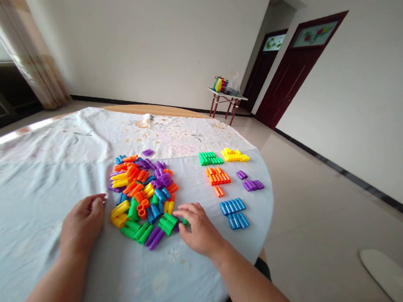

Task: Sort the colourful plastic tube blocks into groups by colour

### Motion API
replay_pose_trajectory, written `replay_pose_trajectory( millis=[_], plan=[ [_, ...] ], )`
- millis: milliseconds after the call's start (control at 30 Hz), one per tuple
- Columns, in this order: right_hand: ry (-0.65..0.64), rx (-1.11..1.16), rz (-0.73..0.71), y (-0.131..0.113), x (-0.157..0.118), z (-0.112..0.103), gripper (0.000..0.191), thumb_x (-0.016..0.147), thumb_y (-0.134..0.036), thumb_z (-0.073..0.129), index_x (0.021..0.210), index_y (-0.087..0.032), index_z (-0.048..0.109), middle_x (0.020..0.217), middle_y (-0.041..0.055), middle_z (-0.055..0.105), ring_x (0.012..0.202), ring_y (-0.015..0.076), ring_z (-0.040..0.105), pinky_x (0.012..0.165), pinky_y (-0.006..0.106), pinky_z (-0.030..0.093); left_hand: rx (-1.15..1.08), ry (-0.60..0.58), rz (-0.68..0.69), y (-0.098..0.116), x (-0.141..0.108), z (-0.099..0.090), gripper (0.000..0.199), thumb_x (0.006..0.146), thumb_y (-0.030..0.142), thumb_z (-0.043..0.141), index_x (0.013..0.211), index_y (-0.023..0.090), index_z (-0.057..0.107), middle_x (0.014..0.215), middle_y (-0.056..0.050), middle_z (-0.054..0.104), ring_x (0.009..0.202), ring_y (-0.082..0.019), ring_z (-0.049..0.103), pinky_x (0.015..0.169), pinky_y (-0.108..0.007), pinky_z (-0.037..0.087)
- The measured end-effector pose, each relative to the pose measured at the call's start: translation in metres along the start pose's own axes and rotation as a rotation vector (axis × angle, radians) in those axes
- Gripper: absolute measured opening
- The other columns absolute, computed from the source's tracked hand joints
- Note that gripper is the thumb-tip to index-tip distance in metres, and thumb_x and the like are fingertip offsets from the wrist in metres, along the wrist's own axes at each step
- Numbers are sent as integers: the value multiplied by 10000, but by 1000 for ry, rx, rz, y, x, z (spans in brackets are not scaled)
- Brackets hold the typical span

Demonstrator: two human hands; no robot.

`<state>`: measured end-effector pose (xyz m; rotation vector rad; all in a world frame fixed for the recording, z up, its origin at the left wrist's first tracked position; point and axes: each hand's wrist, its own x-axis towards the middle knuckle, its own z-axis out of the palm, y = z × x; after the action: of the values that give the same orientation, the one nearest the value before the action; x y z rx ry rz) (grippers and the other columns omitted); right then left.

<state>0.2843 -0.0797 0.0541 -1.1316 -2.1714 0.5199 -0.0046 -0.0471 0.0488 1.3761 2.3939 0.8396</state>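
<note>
A mixed pile of colored plastic tube pieces [140, 192] lies on the cloth between my hands. My left hand [84, 220] rests left of it, fingers curled together; whether anything is in them is hidden. At the pile's lower right edge, my right hand [198, 227] has its thumb and fingers apart, beside a small green piece [185, 221] and green tubes [168, 223]. Farther right lie separate groups: green [211, 158], yellow [235, 155], orange [218, 176], purple [253, 185] and blue [233, 206].
The round table carries a pale blue floral cloth [158, 283] with a whitish part at the back. Behind stands a small side table [227, 95] with a colorful bag [220, 84]. A white object [385, 267] stands on the floor at lower right.
</note>
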Motion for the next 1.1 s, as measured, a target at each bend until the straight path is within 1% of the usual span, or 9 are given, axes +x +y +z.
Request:
replay_pose_trajectory(
  millis=[100, 200, 300, 500, 700, 800, 900, 967, 1100],
  plan=[
    [0, -26, -22, -7, 4, 1, 337, 753, -214, 616, 1089, -232, 597, 1057, 44, 597, 1025, 199, 481, 924, 362, 376, -19, -15, -31, -1, -1, 0, 432, 817, 434, 314, 1061, 211, 593, 1002, -75, 632, 912, -206, 565, 691, -274, 412],
    [-47, -32, -51, -11, 10, 4, 367, 723, -322, 679, 1075, -250, 605, 1019, 26, 621, 990, 199, 495, 890, 350, 372, -33, -26, -39, 1, -1, -1, 432, 814, 439, 322, 1068, 210, 587, 1004, -73, 633, 915, -204, 564, 698, -273, 408],
    [-67, -46, -45, -9, 18, 5, 330, 726, -313, 685, 1045, -260, 619, 973, 15, 641, 953, 193, 516, 860, 338, 371, -39, -27, -43, 2, 0, -1, 424, 812, 435, 329, 1067, 216, 587, 1004, -64, 637, 923, -205, 562, 698, -268, 405],
    [83, -35, 25, 1, 25, 5, 336, 760, -347, 654, 1075, -244, 600, 995, 29, 631, 971, 187, 521, 871, 320, 357, -17, -14, -48, -4, 6, 3, 415, 801, 454, 347, 1040, 230, 601, 980, -56, 641, 891, -211, 570, 641, -259, 395],
    [67, -42, 36, 7, 19, 10, 350, 732, -429, 673, 1023, -241, 621, 946, 26, 641, 944, 184, 533, 853, 312, 361, -8, -10, -60, -5, 5, 3, 437, 803, 475, 319, 1036, 230, 595, 999, -65, 628, 898, -220, 564, 672, -278, 404],
    [59, -34, 37, 7, 17, 8, 360, 715, -413, 688, 1020, -234, 625, 945, 28, 646, 941, 184, 537, 850, 312, 363, 1, -29, -61, -4, 4, 2, 439, 806, 471, 309, 1040, 230, 591, 1021, -70, 622, 922, -227, 556, 693, -284, 403],
    [64, -17, 40, 7, 17, 6, 324, 714, -334, 693, 1013, -227, 627, 928, 22, 657, 927, 180, 547, 844, 312, 368, 6, -42, -58, -4, 5, 2, 453, 812, 470, 292, 1057, 225, 583, 1042, -78, 614, 944, -229, 547, 720, -291, 400],
    [101, 8, 38, 6, 17, 5, 307, 728, -295, 677, 1021, -221, 623, 938, 20, 661, 932, 178, 551, 855, 316, 369, 2, -43, -56, -6, 6, 3, 455, 814, 473, 292, 1065, 225, 579, 1040, -78, 614, 948, -228, 545, 734, -294, 399],
    [207, 86, 46, 7, 19, 3, 293, 757, -283, 647, 1037, -201, 617, 960, 33, 663, 922, 179, 559, 868, 328, 389, -7, -34, -44, -10, 8, 4, 447, 811, 472, 307, 1060, 224, 583, 1032, -72, 620, 942, -229, 549, 724, -297, 404]
  ],
)
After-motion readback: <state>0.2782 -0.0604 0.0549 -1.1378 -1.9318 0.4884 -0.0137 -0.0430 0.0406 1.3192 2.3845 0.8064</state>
